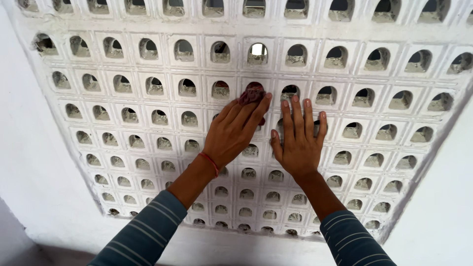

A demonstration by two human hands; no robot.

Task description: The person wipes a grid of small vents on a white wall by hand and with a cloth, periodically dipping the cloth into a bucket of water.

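My left hand (235,132) presses a small dark red cloth (252,93) against a white lattice wall (148,64), its fingers stretched flat over the cloth near one arched opening. A red thread band circles that wrist. My right hand (297,139) lies flat and spread on the lattice just to the right, fingers pointing up, holding nothing. Both arms wear blue-grey striped sleeves.
The lattice is a grid of several rows of small arched holes with grey dusty sills. Plain white wall (34,162) frames it on the left, and more white wall (438,207) on the right. A darker strip of floor shows at the bottom left.
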